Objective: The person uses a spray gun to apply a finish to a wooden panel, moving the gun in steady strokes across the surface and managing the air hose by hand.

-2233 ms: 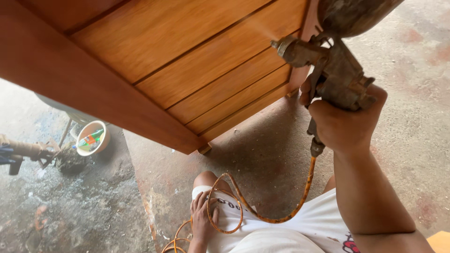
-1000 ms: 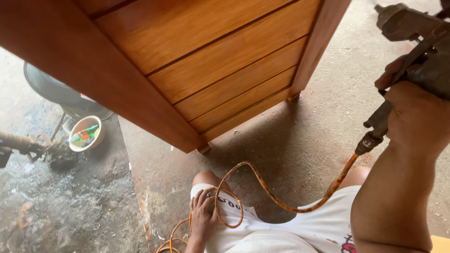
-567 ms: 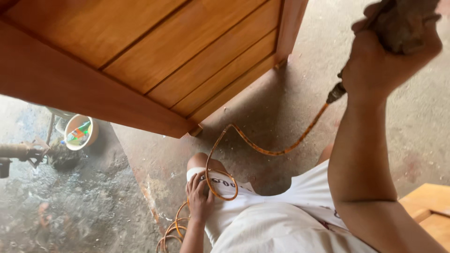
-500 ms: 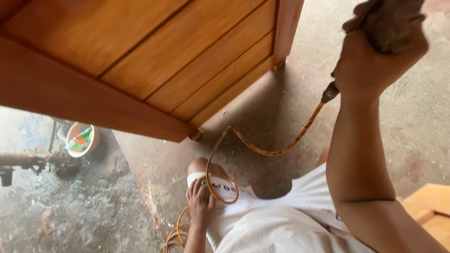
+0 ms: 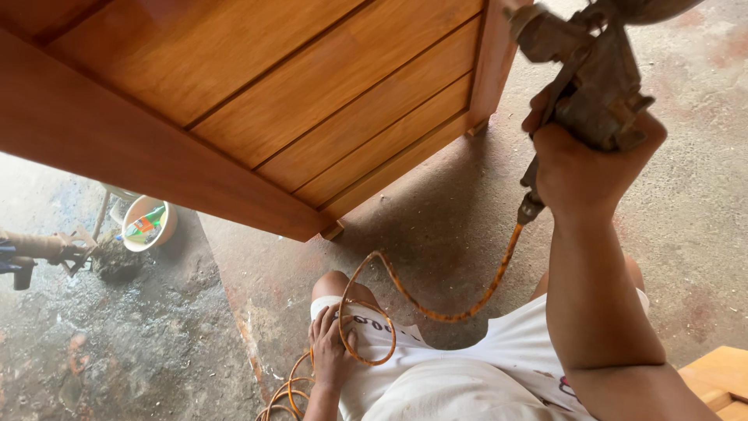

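Head view records a small round bowl (image 5: 149, 222) holding colourful scraps on the stained floor (image 5: 436, 210) at left, while my right hand (image 5: 580, 168) grips a grimy spray gun (image 5: 592, 78) raised beside the glossy wooden cabinet (image 5: 257, 101), my left hand (image 5: 331, 351) clasping its orange hose (image 5: 436, 308) at my knee.

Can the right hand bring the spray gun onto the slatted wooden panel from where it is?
Probably yes: the right hand holds the spray gun raised beside the panel, nothing between them, and the orange hose hangs slack.
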